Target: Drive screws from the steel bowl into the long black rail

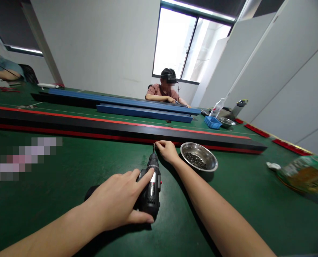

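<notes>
A black cordless drill lies tilted on its side, with my left hand wrapped around it and its bit pointing away from me. The thumb and fingers of my right hand are pinched together at the tip of the drill bit. Whatever sits between those fingertips is too small to make out. Just beyond the bit runs a long black bar with red edges. To the right of my right hand stands a steel bowl holding many small dark pieces that look like screws.
Behind the black bar lie blue bars. A blue basket, a clear bottle and another metal bowl stand back right. A green-and-yellow bag lies right on the green table. A person works opposite, another far left.
</notes>
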### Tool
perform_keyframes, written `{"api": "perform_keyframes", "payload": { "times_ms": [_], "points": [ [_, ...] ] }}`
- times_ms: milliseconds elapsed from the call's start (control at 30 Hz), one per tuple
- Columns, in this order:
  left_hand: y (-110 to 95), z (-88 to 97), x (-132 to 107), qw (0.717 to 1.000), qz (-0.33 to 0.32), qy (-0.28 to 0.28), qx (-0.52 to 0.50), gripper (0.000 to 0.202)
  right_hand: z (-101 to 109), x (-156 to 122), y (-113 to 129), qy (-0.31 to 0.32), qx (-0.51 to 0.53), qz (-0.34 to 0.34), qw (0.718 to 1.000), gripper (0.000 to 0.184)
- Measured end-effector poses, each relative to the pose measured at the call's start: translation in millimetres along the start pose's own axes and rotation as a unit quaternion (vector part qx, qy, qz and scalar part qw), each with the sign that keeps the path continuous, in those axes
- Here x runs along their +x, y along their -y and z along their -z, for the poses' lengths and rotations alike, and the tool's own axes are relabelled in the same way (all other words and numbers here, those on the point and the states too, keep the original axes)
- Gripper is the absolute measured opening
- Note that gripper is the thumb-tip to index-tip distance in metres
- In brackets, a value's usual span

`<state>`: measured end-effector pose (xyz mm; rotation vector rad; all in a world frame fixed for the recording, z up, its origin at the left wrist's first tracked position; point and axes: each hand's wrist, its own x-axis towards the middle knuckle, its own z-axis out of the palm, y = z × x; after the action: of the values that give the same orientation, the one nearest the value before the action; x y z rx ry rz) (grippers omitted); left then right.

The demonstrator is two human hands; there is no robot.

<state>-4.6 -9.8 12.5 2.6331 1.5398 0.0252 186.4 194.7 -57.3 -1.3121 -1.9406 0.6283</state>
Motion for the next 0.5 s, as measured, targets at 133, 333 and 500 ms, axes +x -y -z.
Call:
{"api": "perform_keyframes", "payload": {
  "times_ms": [133, 333, 500],
  "points": [
    [-0.5, 0.3, -0.9, 1.0, 0.0, -0.001, 0.001, 0.11, 1.5, -0.1, 0.9, 0.008, -0.005, 0.008, 1.0, 0.025],
    [-1.6, 1.3, -0.6, 1.0, -0.001, -0.001, 0.001, 0.11, 0.9, 0.0, 1.2, 0.014, -0.013, 0.006, 1.0, 0.026],
    [-0.8, -0.2, -0.7, 1.0, 0.0, -0.001, 0.003, 0.11, 0.7, -0.1, 3.2, 0.025, -0.041, 0.011, 0.999, 0.027]
  ]
}}
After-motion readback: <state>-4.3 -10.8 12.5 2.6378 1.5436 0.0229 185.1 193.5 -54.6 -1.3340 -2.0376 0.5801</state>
